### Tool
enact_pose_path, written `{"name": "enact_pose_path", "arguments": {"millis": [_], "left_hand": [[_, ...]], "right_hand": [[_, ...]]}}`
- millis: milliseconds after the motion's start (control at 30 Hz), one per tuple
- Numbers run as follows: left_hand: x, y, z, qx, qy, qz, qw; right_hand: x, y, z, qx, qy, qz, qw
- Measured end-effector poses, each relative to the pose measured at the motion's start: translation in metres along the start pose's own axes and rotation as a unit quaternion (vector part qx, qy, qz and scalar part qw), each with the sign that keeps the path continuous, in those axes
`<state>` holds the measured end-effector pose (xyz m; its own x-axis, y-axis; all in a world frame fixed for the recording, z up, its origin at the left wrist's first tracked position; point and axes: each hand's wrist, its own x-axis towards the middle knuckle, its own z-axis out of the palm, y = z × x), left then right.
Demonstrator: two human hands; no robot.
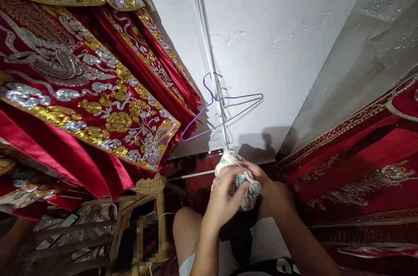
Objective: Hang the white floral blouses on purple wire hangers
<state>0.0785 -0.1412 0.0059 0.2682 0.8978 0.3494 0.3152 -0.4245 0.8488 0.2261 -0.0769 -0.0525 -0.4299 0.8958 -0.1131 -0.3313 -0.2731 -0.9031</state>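
A bunched-up white cloth with green and blue print (251, 189) is gathered between my two hands above my lap. My left hand (225, 193) curls over its near left side, thumb lying across the front. From the other side my right hand (256, 173) grips the cloth, its fingers partly hidden behind the folds. Beyond the hands, a purple wire hanger (225, 117) hangs by its hook on a pale metal pole (204, 23), with nothing on it.
Red embroidered garments with gold and silver sequins (120, 119) hang at the left. More red beaded fabric (369, 180) hangs at the right. A bamboo seat (146, 184) and a phone (69, 220) are at the lower left. A white wall (277, 15) stands behind the pole.
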Motion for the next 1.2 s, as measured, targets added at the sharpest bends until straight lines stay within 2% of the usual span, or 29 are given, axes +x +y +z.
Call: {"name": "enact_pose_path", "arguments": {"millis": [67,167,233,300,367,433,500,567,633,700,767,867,1033,1100,1133,1200], "left_hand": [[0.003,-0.010,-0.022,0.019,0.045,-0.005,0.999],[0.010,-0.030,-0.046,0.022,0.038,-0.008,0.999],[0.012,-0.045,-0.055,-0.019,-0.004,-0.014,1.000],[0.009,-0.056,-0.062,-0.050,-0.060,-0.039,0.996],[0.003,-0.062,-0.069,-0.016,-0.112,-0.086,0.990],[-0.006,-0.060,-0.079,0.075,-0.135,-0.127,0.980],[-0.014,-0.052,-0.093,0.168,-0.118,-0.150,0.967],[-0.018,-0.041,-0.109,0.247,-0.085,-0.158,0.952],[-0.017,-0.032,-0.126,0.324,-0.067,-0.160,0.930],[-0.012,-0.028,-0.140,0.394,-0.077,-0.151,0.903],[-0.006,-0.033,-0.147,0.442,-0.101,-0.136,0.881],[-0.002,-0.046,-0.148,0.485,-0.127,-0.156,0.851],[0.008,-0.053,-0.142,0.528,-0.106,-0.281,0.794],[0.018,-0.050,-0.144,0.512,-0.066,-0.303,0.801],[0.024,-0.049,-0.145,0.496,-0.037,-0.297,0.815],[0.038,-0.047,-0.146,0.436,0.026,-0.244,0.866]], "right_hand": [[0.003,-0.008,0.011,0.078,-0.050,0.063,0.994],[0.004,-0.020,0.028,0.120,-0.136,0.114,0.977],[0.005,-0.032,0.034,0.041,-0.184,0.085,0.978],[0.006,-0.050,0.033,-0.092,-0.202,0.017,0.975],[0.008,-0.073,0.026,-0.229,-0.174,-0.084,0.954],[0.016,-0.096,0.016,-0.334,-0.102,-0.187,0.918],[0.032,-0.113,0.005,-0.369,0.004,-0.268,0.890],[0.057,-0.118,-0.006,-0.355,0.106,-0.306,0.877],[0.085,-0.113,-0.017,-0.351,0.149,-0.289,0.878],[0.107,-0.104,-0.028,-0.382,0.147,-0.253,0.877],[0.118,-0.095,-0.039,-0.419,0.131,-0.224,0.870],[0.111,-0.088,-0.052,-0.455,0.122,-0.211,0.856],[0.070,-0.091,-0.063,-0.488,0.135,-0.188,0.842],[0.057,-0.096,-0.064,-0.496,0.124,-0.193,0.837],[0.052,-0.099,-0.063,-0.499,0.122,-0.201,0.834],[0.046,-0.103,-0.062,-0.501,0.123,-0.219,0.828]]}}
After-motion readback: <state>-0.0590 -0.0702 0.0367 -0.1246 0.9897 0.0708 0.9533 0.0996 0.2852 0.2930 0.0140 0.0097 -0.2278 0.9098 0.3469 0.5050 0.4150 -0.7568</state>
